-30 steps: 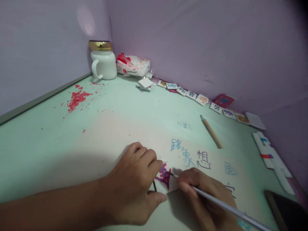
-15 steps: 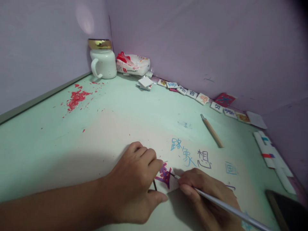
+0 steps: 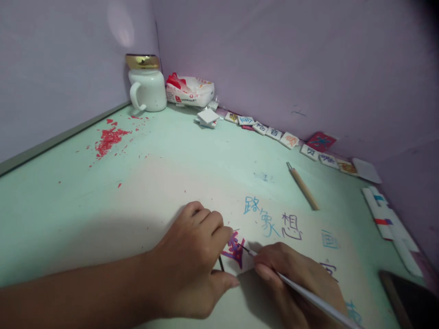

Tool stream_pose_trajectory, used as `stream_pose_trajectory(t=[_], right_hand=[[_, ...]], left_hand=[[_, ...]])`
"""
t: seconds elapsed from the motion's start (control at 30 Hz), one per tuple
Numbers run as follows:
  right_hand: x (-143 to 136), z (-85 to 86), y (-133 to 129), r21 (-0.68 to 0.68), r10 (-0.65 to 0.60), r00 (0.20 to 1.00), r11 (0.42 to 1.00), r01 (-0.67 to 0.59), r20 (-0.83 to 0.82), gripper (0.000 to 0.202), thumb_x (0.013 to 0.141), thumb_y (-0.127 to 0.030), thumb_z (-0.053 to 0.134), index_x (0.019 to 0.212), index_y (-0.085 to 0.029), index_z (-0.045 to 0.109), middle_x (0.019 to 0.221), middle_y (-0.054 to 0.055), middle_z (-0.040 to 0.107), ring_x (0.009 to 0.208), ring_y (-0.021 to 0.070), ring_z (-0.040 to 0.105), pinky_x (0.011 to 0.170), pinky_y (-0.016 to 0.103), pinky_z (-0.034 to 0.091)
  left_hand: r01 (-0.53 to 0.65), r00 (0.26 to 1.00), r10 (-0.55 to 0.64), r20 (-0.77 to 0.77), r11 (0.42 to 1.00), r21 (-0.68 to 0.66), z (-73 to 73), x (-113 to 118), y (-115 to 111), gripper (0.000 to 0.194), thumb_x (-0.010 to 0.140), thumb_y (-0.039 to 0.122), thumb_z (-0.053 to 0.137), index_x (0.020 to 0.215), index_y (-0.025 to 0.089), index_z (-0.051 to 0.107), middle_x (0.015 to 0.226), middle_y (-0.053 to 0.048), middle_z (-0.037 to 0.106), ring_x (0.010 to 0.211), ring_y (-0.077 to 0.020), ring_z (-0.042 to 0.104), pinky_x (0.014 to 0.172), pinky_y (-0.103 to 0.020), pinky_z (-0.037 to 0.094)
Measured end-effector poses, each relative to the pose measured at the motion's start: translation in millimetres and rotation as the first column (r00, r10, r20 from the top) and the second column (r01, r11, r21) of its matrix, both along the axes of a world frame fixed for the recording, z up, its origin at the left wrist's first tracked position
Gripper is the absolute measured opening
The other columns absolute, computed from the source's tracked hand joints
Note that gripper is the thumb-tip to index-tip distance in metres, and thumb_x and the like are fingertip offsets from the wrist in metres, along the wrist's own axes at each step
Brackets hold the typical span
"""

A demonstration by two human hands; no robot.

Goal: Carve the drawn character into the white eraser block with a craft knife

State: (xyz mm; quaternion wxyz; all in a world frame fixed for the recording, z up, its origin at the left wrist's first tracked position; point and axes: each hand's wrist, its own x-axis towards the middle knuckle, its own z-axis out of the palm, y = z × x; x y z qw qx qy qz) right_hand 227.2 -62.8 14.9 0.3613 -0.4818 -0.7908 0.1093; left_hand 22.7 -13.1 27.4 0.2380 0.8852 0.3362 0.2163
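My left hand (image 3: 202,260) bears down on a small white tile (image 3: 247,264), its fingers curled and thumb low along the near side. A red and purple character (image 3: 235,250) marks the tile, partly covered by my fingers. From the right, my right hand (image 3: 295,278) grips a slim silver carving tool (image 3: 308,297) like a pen. Its thin dark tip touches or hovers just over the character; which one I cannot tell. A dark thin edge (image 3: 221,263) shows between my left thumb and fingers.
Red crumbs (image 3: 111,140) lie at the left. Behind stand a white lidded mug (image 3: 151,91), a tissue pack (image 3: 192,93) and lettered tiles (image 3: 274,133). A wooden-handled gouge (image 3: 303,187), markers (image 3: 380,210) and a dark phone-like slab (image 3: 408,297) lie right. Characters (image 3: 291,227) are written on the tabletop.
My right hand and the tool have shifted slightly, the tool's rear end swinging left and down. More writing shows beside that hand. My left hand stays on the tile.
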Motion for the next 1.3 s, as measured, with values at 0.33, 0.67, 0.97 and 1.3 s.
stream_pose_trajectory(t=[0.33, 0.67, 0.97, 1.3], right_hand=[[-2, 9.9, 0, -0.089, -0.019, 0.998, 0.996, 0.014, -0.052, 0.015, 0.092, -0.021, 0.051, 0.08, -0.023, 0.059, 0.059, -0.004, 0.059, 0.046, 0.0103, 0.055, 0.043, 0.021, 0.041], [3, 8.8, 3, -0.315, -0.088, 0.97, 0.949, 0.012, -0.226, 0.018, 0.091, -0.024, 0.056, 0.074, -0.024, 0.061, 0.061, -0.005, 0.062, 0.052, 0.0101, 0.056, 0.048, 0.019, 0.043], [2, 9.6, 0, -0.241, -0.099, 0.971, 0.969, 0.044, -0.218, 0.017, 0.091, -0.022, 0.056, 0.075, -0.023, 0.06, 0.062, -0.004, 0.06, 0.05, 0.0094, 0.054, 0.045, 0.019, 0.04], [2, 11.9, 1, -0.231, -0.002, 0.988, 0.972, -0.034, -0.154, 0.012, 0.091, -0.02, 0.054, 0.082, -0.024, 0.06, 0.063, -0.004, 0.061, 0.051, 0.0095, 0.057, 0.047, 0.02, 0.042]], left_hand=[[0.004, 1.0, -0.004, -0.008, 1.0, -0.019, -0.1, 0, 1, 0.033, 0.073, 0.034, 0.076, 0.096, 0.014, 0.064, 0.084, -0.006, 0.058, 0.077, -0.0226, 0.05, 0.079, -0.042, 0.036], [0.004, 1.0, -0.005, -0.028, 0.999, -0.033, 0.9, 0, 0, 0.028, 0.073, 0.031, 0.074, 0.093, 0.015, 0.063, 0.084, -0.006, 0.058, 0.077, -0.0231, 0.05, 0.08, -0.043, 0.036], [0.003, 0.999, -0.004, -0.042, 0.999, -0.034, 0.7, 1, 1, 0.034, 0.073, 0.035, 0.075, 0.096, 0.014, 0.062, 0.085, -0.007, 0.06, 0.08, -0.0245, 0.053, 0.081, -0.044, 0.037], [0.008, 0.999, -0.009, -0.046, 1.0, -0.021, -0.8, 0, 2, 0.035, 0.075, 0.038, 0.073, 0.098, 0.014, 0.061, 0.085, -0.008, 0.061, 0.08, -0.0245, 0.054, 0.081, -0.044, 0.037]])
